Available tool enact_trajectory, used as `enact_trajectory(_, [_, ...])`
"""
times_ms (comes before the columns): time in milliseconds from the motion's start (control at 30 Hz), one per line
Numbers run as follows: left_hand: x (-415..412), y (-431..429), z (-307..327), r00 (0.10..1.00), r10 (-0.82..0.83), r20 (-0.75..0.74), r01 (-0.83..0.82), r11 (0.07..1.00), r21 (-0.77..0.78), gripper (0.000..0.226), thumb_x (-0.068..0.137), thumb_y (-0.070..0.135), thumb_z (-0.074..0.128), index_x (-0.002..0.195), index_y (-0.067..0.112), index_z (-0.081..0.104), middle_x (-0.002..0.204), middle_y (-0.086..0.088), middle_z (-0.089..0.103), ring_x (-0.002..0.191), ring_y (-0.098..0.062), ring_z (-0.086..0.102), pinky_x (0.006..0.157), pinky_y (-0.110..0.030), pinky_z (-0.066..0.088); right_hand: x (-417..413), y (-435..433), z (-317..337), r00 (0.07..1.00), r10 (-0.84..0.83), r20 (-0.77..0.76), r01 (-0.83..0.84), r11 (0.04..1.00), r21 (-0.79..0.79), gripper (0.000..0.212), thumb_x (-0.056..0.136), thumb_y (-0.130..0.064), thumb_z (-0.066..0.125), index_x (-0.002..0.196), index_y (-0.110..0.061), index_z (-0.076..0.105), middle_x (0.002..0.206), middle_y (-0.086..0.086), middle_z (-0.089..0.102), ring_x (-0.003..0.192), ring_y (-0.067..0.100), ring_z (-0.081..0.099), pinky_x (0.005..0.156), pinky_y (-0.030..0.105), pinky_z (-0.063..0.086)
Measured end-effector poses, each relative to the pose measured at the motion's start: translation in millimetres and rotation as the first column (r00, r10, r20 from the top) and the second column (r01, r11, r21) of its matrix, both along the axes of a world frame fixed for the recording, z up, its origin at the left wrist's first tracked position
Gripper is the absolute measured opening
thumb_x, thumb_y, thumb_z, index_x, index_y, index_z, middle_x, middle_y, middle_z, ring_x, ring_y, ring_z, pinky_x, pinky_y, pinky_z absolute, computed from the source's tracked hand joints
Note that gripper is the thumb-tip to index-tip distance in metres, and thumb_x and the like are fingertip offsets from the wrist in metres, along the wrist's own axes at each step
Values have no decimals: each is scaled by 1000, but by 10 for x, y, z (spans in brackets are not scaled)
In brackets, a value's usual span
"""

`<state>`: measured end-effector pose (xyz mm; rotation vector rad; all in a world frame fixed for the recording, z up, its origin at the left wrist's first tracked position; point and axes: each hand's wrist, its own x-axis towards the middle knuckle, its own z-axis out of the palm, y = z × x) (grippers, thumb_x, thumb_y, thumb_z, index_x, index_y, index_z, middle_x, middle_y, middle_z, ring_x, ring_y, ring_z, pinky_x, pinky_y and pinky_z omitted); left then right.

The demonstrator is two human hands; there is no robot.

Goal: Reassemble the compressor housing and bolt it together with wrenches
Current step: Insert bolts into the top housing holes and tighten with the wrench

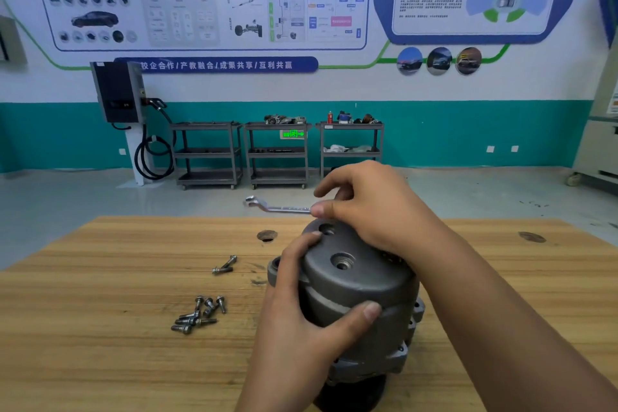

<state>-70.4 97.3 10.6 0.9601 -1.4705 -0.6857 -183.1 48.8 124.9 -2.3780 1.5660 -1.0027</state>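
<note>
A grey cast compressor housing (pixel 354 284) stands on end on the wooden table (pixel 100 278), its domed cover with two round ports facing up. My left hand (pixel 301 318) grips the housing's left side, thumb across its front. Over the far top edge of the housing, my right hand (pixel 371 207) holds a silver wrench (pixel 274 206) whose free end sticks out to the left, above the table's far edge. A pile of several bolts (pixel 199 314) lies left of the housing, and two more bolts (pixel 225 265) lie further back.
Two round holes (pixel 267 236) (pixel 531 237) are sunk into the tabletop near its far edge. Across the open floor stand three grey tool carts (pixel 277 154) and a wall charger with a coiled cable (pixel 120 94).
</note>
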Motion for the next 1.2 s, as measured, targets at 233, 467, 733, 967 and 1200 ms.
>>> enact_trajectory(233, [31, 25, -10, 1000, -2, -3, 2, 999, 33, 89, 38, 65, 77, 119, 61, 40, 109, 43, 47, 102, 5, 57, 88, -35, 53, -379, -366, -106, 944, -260, 203, 205, 945, 255, 21, 83, -30, 58, 79, -10, 62, 75, 8, 59, 68, 20, 50, 64, 34, 43])
enact_trajectory(467, [-32, -12, 37, 998, 18, 67, -19, 1000, 6, 84, 42, 65, 73, 118, 62, 39, 110, 37, 48, 101, 7, 55, 88, -30, 52, -587, -278, -633, 252, -107, 962, -262, 949, 174, 17, 88, -8, 53, 77, -17, 62, 101, 11, 71, 91, 26, 64, 71, 40, 55])
enact_trajectory(733, [-1, 3, 24, 998, 17, 65, -17, 1000, -4, 83, 42, 64, 74, 118, 61, 39, 111, 42, 47, 100, 11, 55, 86, -27, 52, -576, 260, -929, 651, 267, 711, -76, 954, -288, 13, 80, -31, 66, 92, -35, 69, 108, -12, 69, 109, 8, 60, 87, 20, 49])
enact_trajectory(967, [-7, 9, -17, 998, 19, 53, -18, 1000, -14, 87, 44, 64, 76, 122, 57, 40, 116, 31, 50, 106, -1, 57, 88, -35, 53, -541, 414, -776, 926, 236, 296, -121, 925, -359, 27, 84, -40, 51, 109, -47, 58, 118, -34, 57, 111, 0, 41, 94, 18, 33])
enact_trajectory(1200, [-2, -14, -38, 1000, -1, 9, 2, 1000, -26, 81, 45, 58, 78, 118, 58, 43, 116, 29, 55, 106, 1, 59, 88, -37, 53, -358, 285, -300, 974, 204, 103, -182, 965, -188, 20, 68, -51, 60, 82, -40, 70, 79, -19, 53, 90, 8, 40, 83, 32, 33])
